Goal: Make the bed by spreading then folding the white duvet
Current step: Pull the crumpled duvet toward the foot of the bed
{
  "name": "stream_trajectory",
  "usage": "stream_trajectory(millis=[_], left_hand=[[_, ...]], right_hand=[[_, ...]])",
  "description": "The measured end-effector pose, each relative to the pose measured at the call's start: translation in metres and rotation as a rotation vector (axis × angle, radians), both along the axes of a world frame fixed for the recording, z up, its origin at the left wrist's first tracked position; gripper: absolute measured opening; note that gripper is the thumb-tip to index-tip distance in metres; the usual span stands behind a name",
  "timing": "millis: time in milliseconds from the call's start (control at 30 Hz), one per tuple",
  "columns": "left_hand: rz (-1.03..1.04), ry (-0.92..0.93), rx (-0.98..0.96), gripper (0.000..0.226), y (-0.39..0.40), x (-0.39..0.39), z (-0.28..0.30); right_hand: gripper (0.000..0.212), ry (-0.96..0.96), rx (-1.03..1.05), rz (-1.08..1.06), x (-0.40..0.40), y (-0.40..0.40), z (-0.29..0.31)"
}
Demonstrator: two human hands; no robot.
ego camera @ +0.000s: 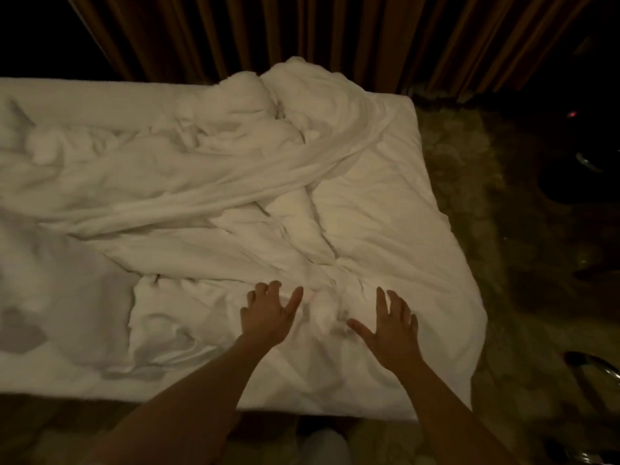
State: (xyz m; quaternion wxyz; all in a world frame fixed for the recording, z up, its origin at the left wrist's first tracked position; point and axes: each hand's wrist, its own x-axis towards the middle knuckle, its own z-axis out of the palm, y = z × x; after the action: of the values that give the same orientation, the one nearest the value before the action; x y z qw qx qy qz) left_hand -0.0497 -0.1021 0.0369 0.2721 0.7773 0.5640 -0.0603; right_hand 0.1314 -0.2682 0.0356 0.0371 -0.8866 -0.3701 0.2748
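The white duvet lies rumpled and twisted across the bed, bunched highest at the far side and with a long rolled fold running diagonally. Its right part lies flatter near the bed's right edge. My left hand hovers over the near part of the duvet with fingers spread and holds nothing. My right hand is beside it to the right, fingers also apart, just above a small bunched knot of fabric between the two hands.
The bed shows bare white sheet at the left. Brown curtains hang behind the far edge. Patterned carpet lies to the right, with dark furniture and a chrome frame there.
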Motion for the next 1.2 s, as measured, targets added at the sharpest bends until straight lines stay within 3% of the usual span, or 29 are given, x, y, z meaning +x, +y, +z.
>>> stream_trajectory(millis=[167,267,433,633,800,900,1200], left_hand=[[0.099,-0.046,0.071,0.080,0.043,-0.117,0.045],[0.183,-0.072,0.137,0.082,0.080,-0.220,0.082],[0.384,-0.032,0.277,0.089,0.144,-0.407,0.146],[0.576,-0.093,0.376,0.089,0.221,-0.528,0.197],[0.681,-0.086,0.305,0.083,0.265,-0.577,0.180],[0.751,-0.048,0.219,0.085,0.300,-0.610,0.155],[1.016,-0.166,0.060,0.120,0.453,-0.677,0.109]], right_hand=[[0.125,-0.080,0.116,0.163,-0.101,0.076,0.059],[0.118,-0.156,0.211,0.286,-0.184,0.137,0.100],[0.127,-0.174,0.369,0.468,-0.339,0.238,0.163],[0.107,-0.185,0.452,0.678,-0.459,0.332,0.208],[0.105,-0.170,0.476,0.728,-0.513,0.402,0.192],[0.114,-0.125,0.428,0.751,-0.542,0.454,0.161],[0.128,-0.069,0.280,0.736,-0.613,0.613,0.104]])
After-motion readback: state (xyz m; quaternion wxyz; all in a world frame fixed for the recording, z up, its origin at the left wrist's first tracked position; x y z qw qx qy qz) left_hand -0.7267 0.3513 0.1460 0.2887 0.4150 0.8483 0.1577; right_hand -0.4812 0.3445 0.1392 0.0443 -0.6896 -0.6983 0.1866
